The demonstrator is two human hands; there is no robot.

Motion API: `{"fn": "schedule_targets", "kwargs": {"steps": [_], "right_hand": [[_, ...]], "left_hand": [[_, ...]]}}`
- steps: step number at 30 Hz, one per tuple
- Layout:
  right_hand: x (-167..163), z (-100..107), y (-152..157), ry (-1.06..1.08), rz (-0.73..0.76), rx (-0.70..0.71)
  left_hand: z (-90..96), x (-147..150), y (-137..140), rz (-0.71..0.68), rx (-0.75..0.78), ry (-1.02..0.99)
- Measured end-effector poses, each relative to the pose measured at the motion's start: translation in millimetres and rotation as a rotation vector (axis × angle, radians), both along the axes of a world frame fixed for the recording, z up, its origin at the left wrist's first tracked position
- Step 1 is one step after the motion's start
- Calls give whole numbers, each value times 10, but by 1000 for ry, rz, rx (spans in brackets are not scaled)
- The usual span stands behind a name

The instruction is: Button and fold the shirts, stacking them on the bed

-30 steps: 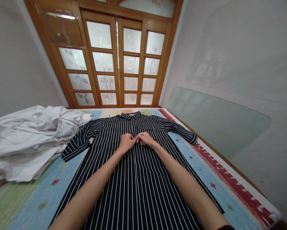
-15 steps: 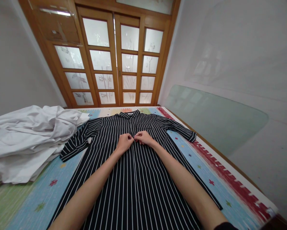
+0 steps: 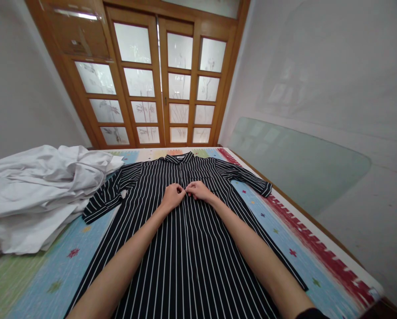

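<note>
A black shirt with white stripes (image 3: 171,266) lies face up and spread out, its collar (image 3: 180,158) at the far end and both short sleeves out to the sides. My left hand (image 3: 173,195) pinches the front placket at chest height. Right beside it, fingertips nearly touching, my right hand (image 3: 198,190) pinches the same spot from the other side. Whatever button lies between the fingers is too small and covered to make out.
A crumpled heap of white cloth (image 3: 45,195) rests on the left, against the shirt's left-hand sleeve. Beneath everything is a colourful patterned cover (image 3: 284,235). A wall with a pale green panel (image 3: 294,159) runs along the right; wooden glazed doors (image 3: 161,79) stand behind.
Both hands stay at the same place on the placket, with only a slight shift of the fingers. The shirt lies as before.
</note>
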State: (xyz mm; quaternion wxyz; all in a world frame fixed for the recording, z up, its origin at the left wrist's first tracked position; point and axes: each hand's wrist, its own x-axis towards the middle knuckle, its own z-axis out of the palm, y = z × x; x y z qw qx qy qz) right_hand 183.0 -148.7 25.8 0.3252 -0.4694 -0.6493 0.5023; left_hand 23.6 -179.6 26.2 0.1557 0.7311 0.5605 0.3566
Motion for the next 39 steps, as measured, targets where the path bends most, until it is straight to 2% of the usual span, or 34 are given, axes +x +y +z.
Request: {"fn": "schedule_targets", "kwargs": {"steps": [5,18,25,30,39], "right_hand": [[-2,28,-30,-31,18,11],[17,23,-21,-184,72,184],[-10,-7,-78,-219,-69,281],[-18,13,-103,-360,-54,469],[-120,79,-151,-678,16,618]], "left_hand": [[-25,-4,59,22,26,57],[-168,-78,153,64,25,110],[-149,-194,110,-10,76,110],[-112,-229,9,-66,116,151],[8,-312,-131,-98,112,214]]}}
